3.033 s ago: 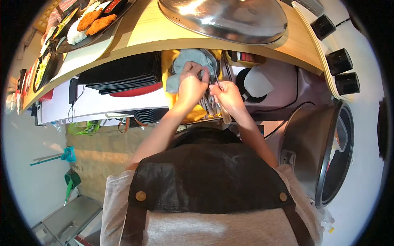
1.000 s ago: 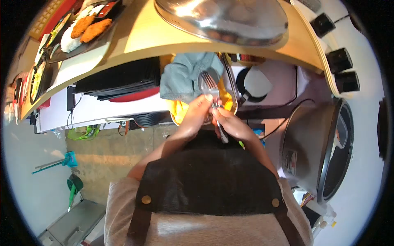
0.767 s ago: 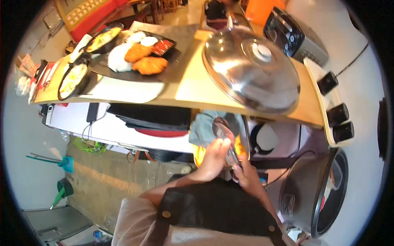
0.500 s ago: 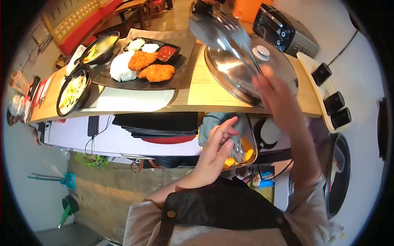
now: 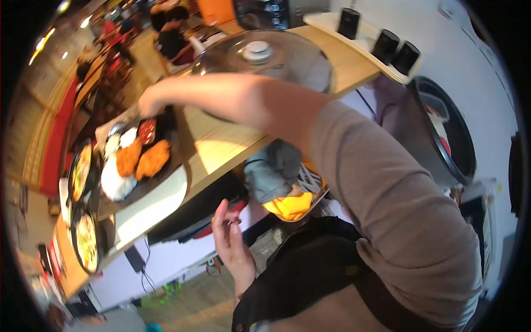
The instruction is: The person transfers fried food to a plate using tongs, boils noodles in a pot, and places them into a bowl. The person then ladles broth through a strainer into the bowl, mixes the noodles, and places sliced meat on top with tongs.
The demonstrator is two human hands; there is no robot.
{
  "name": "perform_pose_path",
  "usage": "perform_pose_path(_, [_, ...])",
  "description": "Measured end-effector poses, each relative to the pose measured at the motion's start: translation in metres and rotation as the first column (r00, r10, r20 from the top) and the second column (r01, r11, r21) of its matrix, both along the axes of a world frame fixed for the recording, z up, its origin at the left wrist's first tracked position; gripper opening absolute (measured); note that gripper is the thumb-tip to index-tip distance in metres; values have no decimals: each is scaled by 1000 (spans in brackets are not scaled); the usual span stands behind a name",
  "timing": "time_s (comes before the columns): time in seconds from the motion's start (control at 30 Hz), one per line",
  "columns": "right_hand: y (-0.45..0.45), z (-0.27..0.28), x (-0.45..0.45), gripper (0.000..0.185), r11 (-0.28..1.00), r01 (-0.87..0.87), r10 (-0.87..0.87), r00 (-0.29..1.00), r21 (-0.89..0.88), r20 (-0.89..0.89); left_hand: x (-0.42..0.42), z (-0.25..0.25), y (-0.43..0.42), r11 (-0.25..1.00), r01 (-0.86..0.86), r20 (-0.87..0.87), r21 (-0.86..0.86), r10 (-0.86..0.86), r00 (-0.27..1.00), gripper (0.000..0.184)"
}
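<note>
My right hand reaches across the counter to the far side of a dark plate; its fingers are mostly hidden. A shiny metal end of the tongs shows below it, beside the white salad. On the plate lie rice, two fried breaded cutlets and a small dish of red sauce. Low in front of the counter, my left hand is held up with fingers apart and loosely bent, nothing in it.
Two black bowls of salad stand left of the plate. A lidded pan sits behind my right arm. Below the counter are a tray with yellow and grey cloths and dark stacked plates. Black containers line the right side.
My right hand has swung left from the pan lid to the plate, bringing the tongs down. The view has turned and tilted. My left hand stays raised and empty.
</note>
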State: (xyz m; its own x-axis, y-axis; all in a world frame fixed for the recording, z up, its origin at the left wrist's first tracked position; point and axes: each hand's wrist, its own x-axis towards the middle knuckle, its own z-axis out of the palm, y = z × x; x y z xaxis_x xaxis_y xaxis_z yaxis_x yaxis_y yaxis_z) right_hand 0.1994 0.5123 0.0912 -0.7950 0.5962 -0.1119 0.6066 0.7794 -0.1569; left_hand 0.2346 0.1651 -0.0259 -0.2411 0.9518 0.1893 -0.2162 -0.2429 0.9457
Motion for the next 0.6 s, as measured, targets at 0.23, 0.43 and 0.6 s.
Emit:
perform_pose_path(0.23, [-45,13,26,31,971,149,-111,974,189,-197,0,1,7,999,33,-48,-12,-33,998,41])
perform_pose_path(0.43, [-28,74,124,29,704,662,-694,564,259,447,-13,-13,10,987,158,-95,-15,-158,983,30])
perform_pose_path(0.6, [-12,0,222,35,729,587,-629,777,352,7,9,-9,18,959,278,-91,-61,-283,955,18])
